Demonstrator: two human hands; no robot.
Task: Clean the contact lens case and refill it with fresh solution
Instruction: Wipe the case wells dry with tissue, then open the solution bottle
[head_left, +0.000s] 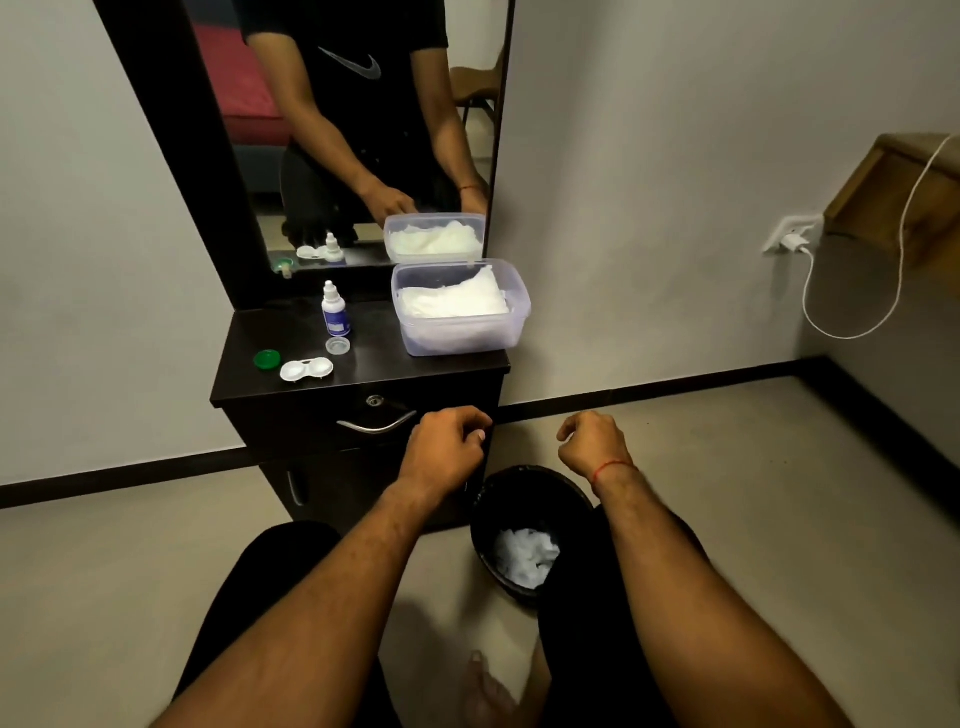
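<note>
A white contact lens case (306, 370) lies open on the dark dresser top (415, 370), with a green cap (267, 358) to its left and a clear cap (338, 345) behind it. A small white solution bottle (335, 309) with a blue label stands upright further back. My left hand (448, 441) hovers in front of the drawer with its fingers curled and nothing visible in them. My right hand (592, 439) hangs above the black bin (524, 530), fingers curled in, nothing seen in it. Both hands are well below and in front of the case.
A clear plastic tub (460, 312) of white tissues sits at the dresser's right back corner, under a tall mirror (353, 130). The bin on the floor holds crumpled white tissue. A drawer handle (375, 426) is beside my left hand. A charger cable (852, 291) hangs on the right wall.
</note>
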